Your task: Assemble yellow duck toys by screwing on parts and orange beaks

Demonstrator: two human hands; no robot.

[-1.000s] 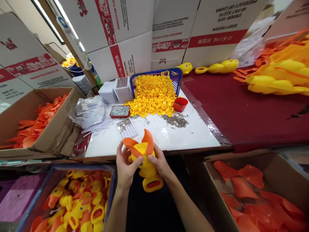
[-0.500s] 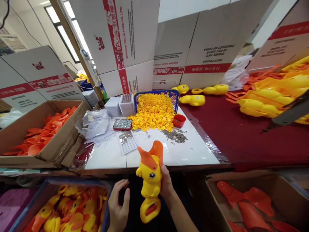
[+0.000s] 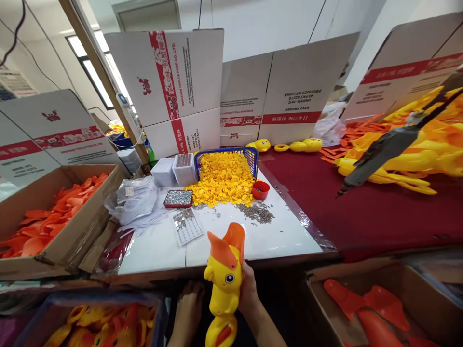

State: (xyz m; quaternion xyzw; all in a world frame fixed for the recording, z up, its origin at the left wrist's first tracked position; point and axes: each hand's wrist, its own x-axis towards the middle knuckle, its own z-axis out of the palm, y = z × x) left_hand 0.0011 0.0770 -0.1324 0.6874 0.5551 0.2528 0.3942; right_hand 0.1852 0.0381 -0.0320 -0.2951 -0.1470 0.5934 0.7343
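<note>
Upright in my right hand [image 3: 249, 289] is a yellow duck toy [image 3: 224, 294] with a wide orange bill and a ring-shaped handle with a red part in it. The fingers wrap round its right side and back; its lower end is cut off by the picture's edge. To the left of the toy and apart from it, my left hand [image 3: 191, 301] is low by the table's front edge, back of the hand up. Its fingers point down into shadow and are mostly hidden.
Yellow small parts [image 3: 224, 180] spill from a blue basket [image 3: 253, 159]. Nearby are a red cup [image 3: 260, 191], loose screws [image 3: 257, 213] and a metal-filled tray [image 3: 178, 198]. A power screwdriver [image 3: 379, 156] hangs at right. Boxes of orange parts [image 3: 68, 212] and a bin [image 3: 27, 320] flank me.
My left hand has turned over and moved right, towards the table edge. The view has tilted up. The screwdriver has come further into view; one yellow piece behind the red cup no longer shows.
</note>
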